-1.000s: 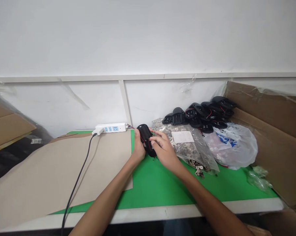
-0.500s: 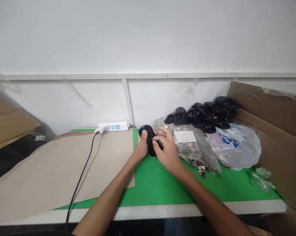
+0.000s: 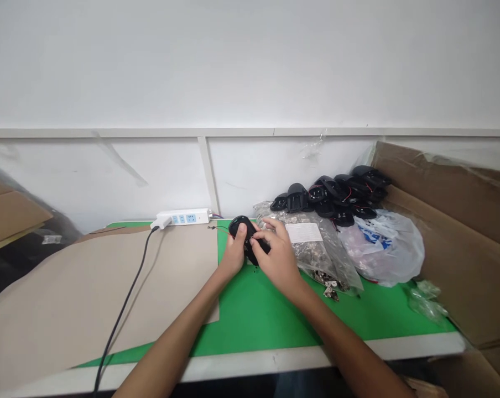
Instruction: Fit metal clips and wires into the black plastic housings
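The left grip [image 3: 234,255] curls closed around a black oval plastic casing [image 3: 240,226], and the right grip [image 3: 278,261] pinches its lower edge. A thin red wire [image 3: 222,228] trails from it.

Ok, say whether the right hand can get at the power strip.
Probably not: the black plastic housing and the left hand sit between the right hand and the white power strip.

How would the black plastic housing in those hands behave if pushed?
The black plastic housing is probably light for its size, being molded plastic. Its domed back could rock if pushed. The thin wire will likely flop and snag.
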The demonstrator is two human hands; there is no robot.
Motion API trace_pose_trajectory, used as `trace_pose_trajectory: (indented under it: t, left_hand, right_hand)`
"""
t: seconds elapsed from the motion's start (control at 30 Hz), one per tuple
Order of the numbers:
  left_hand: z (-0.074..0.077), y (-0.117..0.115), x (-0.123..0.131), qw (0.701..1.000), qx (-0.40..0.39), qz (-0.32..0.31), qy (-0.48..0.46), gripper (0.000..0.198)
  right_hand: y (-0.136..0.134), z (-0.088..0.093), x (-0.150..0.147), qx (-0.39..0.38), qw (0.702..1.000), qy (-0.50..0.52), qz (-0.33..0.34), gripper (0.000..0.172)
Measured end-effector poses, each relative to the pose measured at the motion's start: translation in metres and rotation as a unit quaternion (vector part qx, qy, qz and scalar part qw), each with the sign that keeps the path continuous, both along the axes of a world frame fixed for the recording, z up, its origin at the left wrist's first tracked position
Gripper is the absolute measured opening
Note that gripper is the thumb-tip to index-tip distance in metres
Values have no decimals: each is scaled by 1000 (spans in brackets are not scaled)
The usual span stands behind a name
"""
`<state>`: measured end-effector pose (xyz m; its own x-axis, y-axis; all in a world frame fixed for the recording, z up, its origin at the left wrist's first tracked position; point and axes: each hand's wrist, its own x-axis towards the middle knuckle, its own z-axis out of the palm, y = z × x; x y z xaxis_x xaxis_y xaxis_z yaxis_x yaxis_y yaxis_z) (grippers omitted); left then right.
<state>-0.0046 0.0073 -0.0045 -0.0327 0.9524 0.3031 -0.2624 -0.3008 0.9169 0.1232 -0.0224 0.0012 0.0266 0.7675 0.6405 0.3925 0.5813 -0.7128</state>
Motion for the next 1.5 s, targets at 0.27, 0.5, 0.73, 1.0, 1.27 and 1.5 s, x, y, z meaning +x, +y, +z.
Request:
trace_pose_trajectory:
  t: [0.27, 0.5, 0.73, 1.0, 1.27, 1.5]
  left_hand:
    - [5, 0, 3, 998, 6, -58, -33, 72]
    - [-2, 1, -6, 997, 41, -68, 2, 74]
    - [-7, 3, -13, 984, 165, 12, 73, 72]
    - [1, 0, -26, 927, 302, 44, 218, 59]
    - [16, 0, -40, 856, 414, 36, 309, 55]
    - [3, 0, -32, 900, 379, 70, 204, 49]
  right_hand:
    - [8, 4, -2, -94, 989, 97, 55, 6]
    - [12, 1, 2, -115, 986, 98, 74, 9]
    - [16, 0, 7, -159, 971, 100, 151, 26]
    - [11, 6, 6, -211, 944, 148, 205, 45]
    - [6, 11, 7, -249, 919, 167, 254, 45]
    - [7, 6, 5, -193, 941, 161, 228, 34]
